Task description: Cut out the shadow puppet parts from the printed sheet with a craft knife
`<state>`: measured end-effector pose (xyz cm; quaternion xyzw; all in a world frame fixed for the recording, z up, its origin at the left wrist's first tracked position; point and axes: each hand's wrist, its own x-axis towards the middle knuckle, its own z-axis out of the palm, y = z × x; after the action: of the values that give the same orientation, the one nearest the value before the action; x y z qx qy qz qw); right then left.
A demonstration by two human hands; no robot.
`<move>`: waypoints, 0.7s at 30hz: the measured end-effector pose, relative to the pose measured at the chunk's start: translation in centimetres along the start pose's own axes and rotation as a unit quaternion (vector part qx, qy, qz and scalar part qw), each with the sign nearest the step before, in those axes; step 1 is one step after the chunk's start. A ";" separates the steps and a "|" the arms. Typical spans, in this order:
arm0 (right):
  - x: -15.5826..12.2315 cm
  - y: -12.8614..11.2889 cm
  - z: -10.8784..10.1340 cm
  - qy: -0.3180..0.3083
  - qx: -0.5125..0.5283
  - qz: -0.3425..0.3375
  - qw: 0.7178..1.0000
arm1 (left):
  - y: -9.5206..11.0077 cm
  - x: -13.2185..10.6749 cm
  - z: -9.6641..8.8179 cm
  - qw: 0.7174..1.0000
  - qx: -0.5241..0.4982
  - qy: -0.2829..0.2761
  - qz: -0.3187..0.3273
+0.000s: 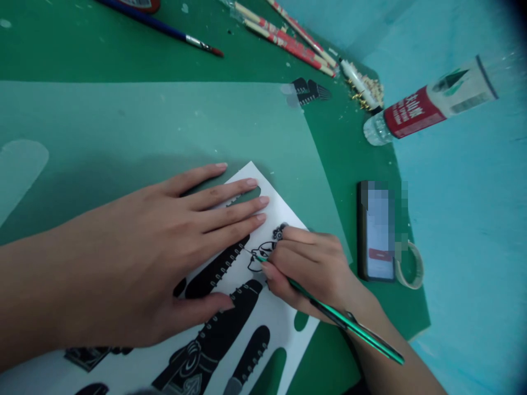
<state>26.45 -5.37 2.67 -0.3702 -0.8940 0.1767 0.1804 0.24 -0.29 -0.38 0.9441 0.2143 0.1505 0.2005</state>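
Note:
My right hand [313,263] is closed around a slim metallic green craft knife [362,334], held like a pen. Its thin tip meets a white printed sheet [280,203] beside a small black-line cat figure [256,264]. Flat on the same sheet lies my left hand [164,236], fingers spread and gripping nothing. Black printed shapes with small loops show around it, including a long one [239,307] below the thumb. Some shapes have been cut out of the sheet, leaving holes [272,373] that show green. My left hand covers part of the print.
Under the sheet is a translucent mat [164,120] on the green table [346,142]. A phone [379,230], a tape roll [411,266] and a bottle [420,112] stand or lie at the right. A paintbrush [164,24], wrapped chopsticks [288,41], a marker [360,85] and a cut-out piece [308,92] lie farther back.

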 end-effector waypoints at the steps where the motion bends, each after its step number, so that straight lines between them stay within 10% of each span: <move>1: 0.1 -0.1 -0.1 -0.007 -0.006 0.000 1.000 | 0.0 0.0 0.0 1.000 -0.001 0.000 0.000; 21: 0.3 -0.1 -0.5 -0.013 -0.014 -0.001 1.000 | -0.1 -0.1 -0.2 0.999 0.033 -0.001 0.023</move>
<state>26.40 -5.08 3.23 -0.3697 -0.8989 0.1686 0.1640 0.05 -0.23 -0.28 0.9551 0.1969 0.1467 0.1657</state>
